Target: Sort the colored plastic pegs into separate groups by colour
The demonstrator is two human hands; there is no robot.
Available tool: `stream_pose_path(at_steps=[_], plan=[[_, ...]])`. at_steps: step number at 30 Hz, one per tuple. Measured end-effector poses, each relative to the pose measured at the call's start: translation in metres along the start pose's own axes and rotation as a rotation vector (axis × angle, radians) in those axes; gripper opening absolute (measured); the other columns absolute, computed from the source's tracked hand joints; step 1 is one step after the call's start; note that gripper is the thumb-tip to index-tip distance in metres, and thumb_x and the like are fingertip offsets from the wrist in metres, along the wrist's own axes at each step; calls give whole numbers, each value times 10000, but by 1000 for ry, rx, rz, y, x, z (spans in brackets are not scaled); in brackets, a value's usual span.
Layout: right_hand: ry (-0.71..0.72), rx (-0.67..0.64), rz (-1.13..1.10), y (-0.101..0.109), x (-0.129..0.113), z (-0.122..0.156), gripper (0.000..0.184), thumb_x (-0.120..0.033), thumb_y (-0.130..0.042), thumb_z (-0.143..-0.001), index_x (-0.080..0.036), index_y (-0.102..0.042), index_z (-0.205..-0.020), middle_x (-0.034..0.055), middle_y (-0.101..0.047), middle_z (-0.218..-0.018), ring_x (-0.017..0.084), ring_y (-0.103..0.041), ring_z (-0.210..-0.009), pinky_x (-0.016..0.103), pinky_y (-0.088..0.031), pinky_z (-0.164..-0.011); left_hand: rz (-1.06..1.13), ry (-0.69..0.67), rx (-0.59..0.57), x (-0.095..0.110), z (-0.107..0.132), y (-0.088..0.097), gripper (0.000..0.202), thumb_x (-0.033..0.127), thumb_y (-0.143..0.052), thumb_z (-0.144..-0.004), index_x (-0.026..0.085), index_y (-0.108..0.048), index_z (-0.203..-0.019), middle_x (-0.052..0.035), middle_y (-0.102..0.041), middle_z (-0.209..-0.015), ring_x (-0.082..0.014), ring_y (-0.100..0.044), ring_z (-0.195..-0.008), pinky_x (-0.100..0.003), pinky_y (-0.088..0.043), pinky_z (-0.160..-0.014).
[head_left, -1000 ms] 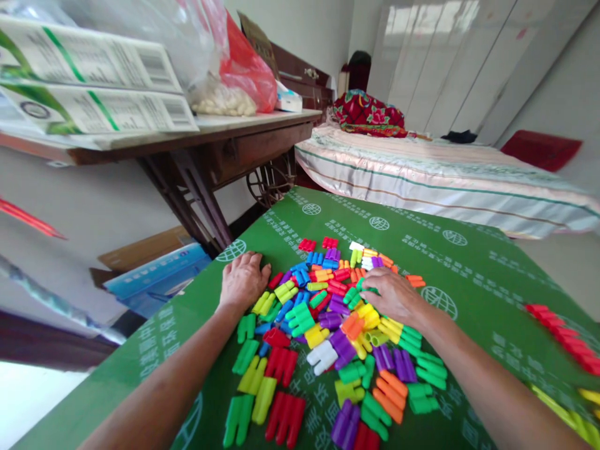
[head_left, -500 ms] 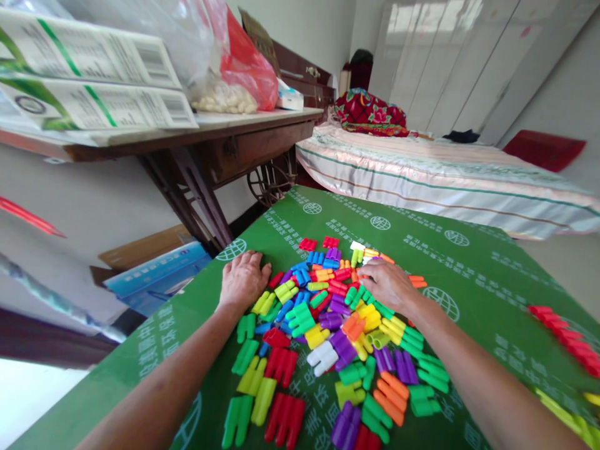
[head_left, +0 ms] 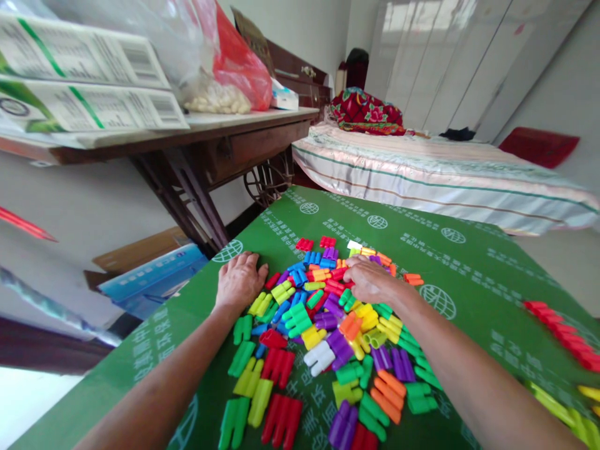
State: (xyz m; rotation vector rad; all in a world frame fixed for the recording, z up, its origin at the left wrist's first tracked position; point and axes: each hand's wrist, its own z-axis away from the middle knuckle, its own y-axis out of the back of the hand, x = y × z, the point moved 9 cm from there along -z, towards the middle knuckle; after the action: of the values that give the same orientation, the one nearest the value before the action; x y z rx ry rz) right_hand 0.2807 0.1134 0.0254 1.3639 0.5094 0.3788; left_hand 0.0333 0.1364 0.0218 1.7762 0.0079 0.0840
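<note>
A spread of colourful plastic building blocks, shaped like joined rounded tubes, covers the middle of a green table. At the pile's left edge my left hand lies on the tabletop, palm down, with its fingers stretched out and no block in it. Toward the pile's far right, my right hand reaches among the blocks, fingers curled together near some red ones. Its fingertips are partly hidden, so what they pinch cannot be made out. A white block and an orange block lie nearer me.
A row of red blocks and some yellow-green blocks stand at the right. Left of the table is a wooden desk with boxes and plastic bags. A bed is beyond the far edge.
My right hand has shifted slightly left across the blocks, its fingers now over the red pieces. The left hand stays on the table. The whole view has drifted a little.
</note>
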Motion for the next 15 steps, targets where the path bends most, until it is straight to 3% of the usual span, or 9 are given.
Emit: stream_pose_path(at_steps=[3, 7, 11, 15], plan=[[0, -12, -39, -2, 4, 1, 181, -80, -598, -647, -203, -702, -729, 76, -606, -989, 234, -529, -1030, 315, -433, -838, -7, 2, -6, 0, 0, 0, 504, 426, -309, -906, 150, -554, -1249, -130, -527, -1359, -302, -445, -1246, -456, -344, -1014], [-7, 79, -155, -1, 14, 2, 107, -82, -649, -614, -183, -665, -647, 66, -618, -986, 223, -530, -1046, 299, -421, -852, -4, 3, -5, -1, 0, -1, 502, 430, -310, -905, 155, -554, -1246, -128, -529, -1356, -301, -443, -1249, -459, -343, -1014], [-47, 168, -463, 2, 32, 6, 55, -171, -696, -646, -175, -657, -685, 20, -640, -892, 169, -572, -875, 279, -432, -777, -4, 2, 2, -1, 0, -1, 505, 434, -308, -903, 155, -555, -1243, -129, -530, -1355, -302, -445, -1248, -460, -342, -1019], [-115, 225, -839, 7, 53, 19, 151, -296, -686, -704, -169, -672, -784, -5, -664, -798, 147, -587, -754, 277, -440, -711, -16, 4, -3, -2, -1, -2, 515, 448, -293, -904, 160, -544, -1250, -117, -526, -1363, -301, -442, -1256, -455, -339, -1028]])
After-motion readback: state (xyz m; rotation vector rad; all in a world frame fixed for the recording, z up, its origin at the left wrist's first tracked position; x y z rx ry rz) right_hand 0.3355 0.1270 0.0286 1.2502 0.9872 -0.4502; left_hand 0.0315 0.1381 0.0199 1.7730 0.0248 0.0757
